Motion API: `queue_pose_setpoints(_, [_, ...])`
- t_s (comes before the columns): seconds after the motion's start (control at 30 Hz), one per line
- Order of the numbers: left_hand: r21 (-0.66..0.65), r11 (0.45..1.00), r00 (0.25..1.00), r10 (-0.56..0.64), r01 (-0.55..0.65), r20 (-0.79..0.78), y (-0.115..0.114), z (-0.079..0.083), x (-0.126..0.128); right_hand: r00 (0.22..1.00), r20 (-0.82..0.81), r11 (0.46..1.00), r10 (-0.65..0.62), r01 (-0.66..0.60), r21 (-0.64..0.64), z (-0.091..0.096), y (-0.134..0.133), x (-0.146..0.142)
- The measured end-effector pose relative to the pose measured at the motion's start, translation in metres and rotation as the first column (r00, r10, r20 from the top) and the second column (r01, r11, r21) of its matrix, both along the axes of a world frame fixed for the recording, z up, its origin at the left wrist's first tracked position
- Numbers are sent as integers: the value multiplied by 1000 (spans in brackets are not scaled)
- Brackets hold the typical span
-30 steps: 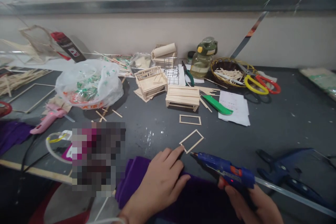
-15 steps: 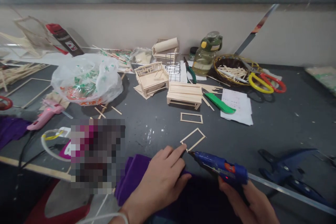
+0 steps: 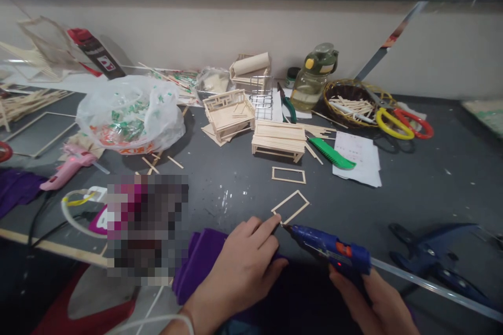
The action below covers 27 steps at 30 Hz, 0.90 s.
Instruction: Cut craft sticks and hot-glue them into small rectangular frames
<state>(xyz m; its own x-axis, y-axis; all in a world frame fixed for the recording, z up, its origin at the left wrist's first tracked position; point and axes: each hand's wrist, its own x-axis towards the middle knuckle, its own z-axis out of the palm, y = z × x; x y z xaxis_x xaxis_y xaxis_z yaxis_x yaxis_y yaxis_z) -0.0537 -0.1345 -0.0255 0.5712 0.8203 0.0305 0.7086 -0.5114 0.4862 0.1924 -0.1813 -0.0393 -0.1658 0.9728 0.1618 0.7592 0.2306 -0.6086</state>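
My right hand grips a blue hot glue gun, its nozzle touching the near corner of a small rectangular stick frame on the dark table. My left hand rests on purple cloth, forefinger stretched out and pressing that same corner of the frame. A second small frame lies just beyond. Further back stand a small wooden bench model and an open wooden box model.
A white plastic bag, a pink glue gun, a green comb-like tool, paper, a basket of sticks, scissors, a bottle and a dark blue tool lie around.
The glue gun's nozzle has moved left to the frame's near corner, meeting my left forefinger. The view has shifted slightly.
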Motion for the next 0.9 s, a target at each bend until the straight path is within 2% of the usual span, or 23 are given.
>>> queue_pose_setpoints(0.33, [-6,1000,1000,2,-2,-15,0,0,0,999,39,1000,-8,7,13,-7,-4,7])
queue_pose_setpoints(0.9, [11,1000,1000,9,-9,3,1,2,0,998,26,997,-53,54,-48,-3,-2,5])
